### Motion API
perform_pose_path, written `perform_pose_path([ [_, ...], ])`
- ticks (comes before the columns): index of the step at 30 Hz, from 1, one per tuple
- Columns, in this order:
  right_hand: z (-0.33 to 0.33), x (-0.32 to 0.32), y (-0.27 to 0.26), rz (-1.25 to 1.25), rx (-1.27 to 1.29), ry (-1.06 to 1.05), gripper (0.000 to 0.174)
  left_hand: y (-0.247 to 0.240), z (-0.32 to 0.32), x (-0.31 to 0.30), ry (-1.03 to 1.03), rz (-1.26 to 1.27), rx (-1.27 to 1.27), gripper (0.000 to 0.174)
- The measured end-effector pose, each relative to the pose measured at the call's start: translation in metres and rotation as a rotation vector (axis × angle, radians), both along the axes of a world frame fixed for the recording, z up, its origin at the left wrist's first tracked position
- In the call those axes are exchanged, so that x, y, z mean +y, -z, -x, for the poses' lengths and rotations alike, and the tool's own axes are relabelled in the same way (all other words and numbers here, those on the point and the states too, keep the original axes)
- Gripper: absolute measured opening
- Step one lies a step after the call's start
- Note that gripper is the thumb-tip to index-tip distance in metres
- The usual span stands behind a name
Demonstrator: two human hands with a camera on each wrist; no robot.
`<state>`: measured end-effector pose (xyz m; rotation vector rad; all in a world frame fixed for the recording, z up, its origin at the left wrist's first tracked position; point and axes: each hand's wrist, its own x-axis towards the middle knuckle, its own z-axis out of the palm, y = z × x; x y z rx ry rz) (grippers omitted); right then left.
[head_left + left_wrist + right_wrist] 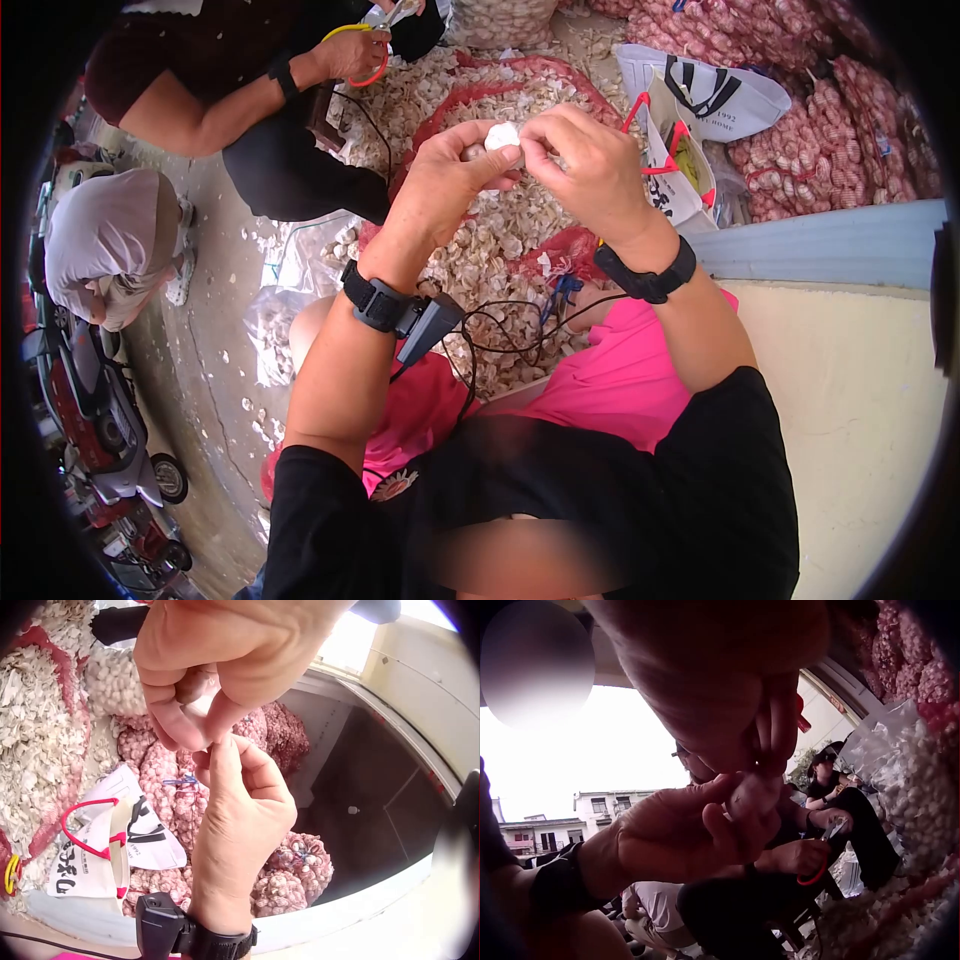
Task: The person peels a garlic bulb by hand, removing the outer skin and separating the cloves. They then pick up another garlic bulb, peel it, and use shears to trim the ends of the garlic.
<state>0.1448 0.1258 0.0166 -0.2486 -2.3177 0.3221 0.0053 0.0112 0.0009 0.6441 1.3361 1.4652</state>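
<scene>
A whitish garlic bulb (502,136) sits up at chest height between both hands. My left hand (452,172) holds it, thumb across the near side and fingers curled beneath. More garlic, a browner piece (473,152), shows in the same palm. My right hand (592,165) comes in from the other side, its thumb and forefinger pinched together at the bulb's edge. Seen from the right wrist, the bulb (754,798) rests in the left fingers, with the right fingertips right over it. In the left wrist view, the left fingers mostly hide it.
Below the hands spreads a heap of garlic skins (480,235) with red netting. Net sacks of garlic (810,140) and a white bag (735,100) stand at right, beside a pale ledge (830,240). Across the heap, another person holds scissors (385,50). A cable (500,345) hangs near my lap.
</scene>
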Motion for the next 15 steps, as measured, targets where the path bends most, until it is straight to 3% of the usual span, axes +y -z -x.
perform_pose_path([
  [6, -0.003, 0.017, 0.009, 0.316, -0.032, 0.145, 0.010, -0.009, -0.003, -0.001, -0.012, 0.042, 0.041, 0.030],
  [8, -0.005, 0.010, -0.005, 1.067, -0.050, -0.100, 0.017, -0.008, -0.002, 0.001, -0.021, 0.047, 0.062, 0.031],
  [12, -0.003, 0.011, 0.002, 1.037, -0.143, -0.145, 0.024, -0.011, -0.002, -0.001, 0.002, 0.037, 0.054, 0.031],
  [15, -0.005, 0.017, 0.003, 1.198, -0.069, -0.160, 0.022, -0.010, 0.000, -0.002, 0.010, 0.015, 0.002, 0.031],
])
